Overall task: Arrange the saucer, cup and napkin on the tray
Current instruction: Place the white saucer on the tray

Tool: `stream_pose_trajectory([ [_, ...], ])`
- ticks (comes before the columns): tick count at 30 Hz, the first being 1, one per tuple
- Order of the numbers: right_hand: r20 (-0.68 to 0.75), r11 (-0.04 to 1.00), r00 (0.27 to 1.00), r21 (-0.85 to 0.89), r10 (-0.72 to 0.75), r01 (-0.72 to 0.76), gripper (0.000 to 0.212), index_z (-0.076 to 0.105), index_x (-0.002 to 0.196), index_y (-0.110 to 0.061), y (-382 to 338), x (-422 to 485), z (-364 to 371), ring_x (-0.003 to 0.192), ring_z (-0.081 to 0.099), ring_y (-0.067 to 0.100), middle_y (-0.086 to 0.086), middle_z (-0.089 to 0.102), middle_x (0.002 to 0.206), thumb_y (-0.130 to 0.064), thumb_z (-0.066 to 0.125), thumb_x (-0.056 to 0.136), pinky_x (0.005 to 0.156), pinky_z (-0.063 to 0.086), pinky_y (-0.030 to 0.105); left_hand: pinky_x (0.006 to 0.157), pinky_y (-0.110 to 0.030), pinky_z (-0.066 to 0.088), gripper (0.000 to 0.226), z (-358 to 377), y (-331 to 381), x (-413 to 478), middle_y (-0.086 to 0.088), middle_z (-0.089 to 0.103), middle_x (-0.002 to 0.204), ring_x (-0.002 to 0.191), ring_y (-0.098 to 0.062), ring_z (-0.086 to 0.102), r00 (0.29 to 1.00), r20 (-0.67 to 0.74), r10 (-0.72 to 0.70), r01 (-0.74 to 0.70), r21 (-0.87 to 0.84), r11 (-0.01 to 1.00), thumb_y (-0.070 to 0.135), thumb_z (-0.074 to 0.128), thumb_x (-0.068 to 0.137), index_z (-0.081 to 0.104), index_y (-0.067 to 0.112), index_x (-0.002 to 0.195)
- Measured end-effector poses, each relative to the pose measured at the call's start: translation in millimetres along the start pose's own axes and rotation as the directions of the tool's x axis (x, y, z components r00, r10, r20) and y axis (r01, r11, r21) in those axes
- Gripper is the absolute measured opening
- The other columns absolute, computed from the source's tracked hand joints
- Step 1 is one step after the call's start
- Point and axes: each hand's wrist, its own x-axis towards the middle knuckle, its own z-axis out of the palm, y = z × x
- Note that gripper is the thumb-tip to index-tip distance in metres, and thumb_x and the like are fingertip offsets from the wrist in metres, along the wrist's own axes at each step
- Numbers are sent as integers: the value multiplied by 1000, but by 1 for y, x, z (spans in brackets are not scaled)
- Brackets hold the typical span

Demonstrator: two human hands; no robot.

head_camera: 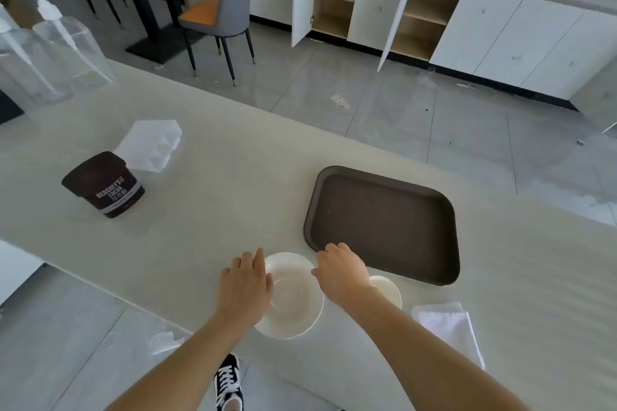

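Note:
A white saucer (293, 300) lies on the counter near its front edge, just left of the dark brown tray (384, 223). My left hand (245, 287) rests on the saucer's left rim, fingers flat. At the saucer's right rim is my right hand (340, 272), fingers curled down at the edge beside the tray's near left corner. A white cup (389, 290) sits behind my right wrist, partly hidden by it. A folded white napkin (450, 327) lies to the right of the cup. The tray holds nothing.
A dark cocoa tub (103, 185) and a clear plastic holder (150, 145) stand at the left of the counter (217, 203). Clear pump bottles (50, 53) are at the far left. The counter's front edge runs close below the saucer.

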Motion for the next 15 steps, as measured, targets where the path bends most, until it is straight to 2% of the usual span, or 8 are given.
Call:
stream_pose_trajectory([
  [5,74,994,996,91,46,-53,28,62,106,-8,-5,4,4,98,60,30,10,64,104,-33,51,101,72,43,37,75,-38,47,51,1,0,-2,-10,60,110,94,-28,58,1000,-22,10,-12,-93,996,34,47,92,50,9,137],
  [10,152,966,982,212,116,-147,20,59,103,-9,-6,8,8,94,64,36,13,68,101,-28,53,99,67,43,36,80,-33,48,50,2,-2,1,-6,51,122,101,-24,56,998,39,-52,60,-246,968,29,37,97,37,16,145],
  [15,205,933,967,293,152,-209,12,56,97,-10,-8,11,9,91,61,36,13,64,97,-21,52,98,68,41,34,77,-34,47,45,4,-6,0,-5,57,120,100,-25,60,995,56,-77,92,-373,923,21,38,98,43,19,143],
])
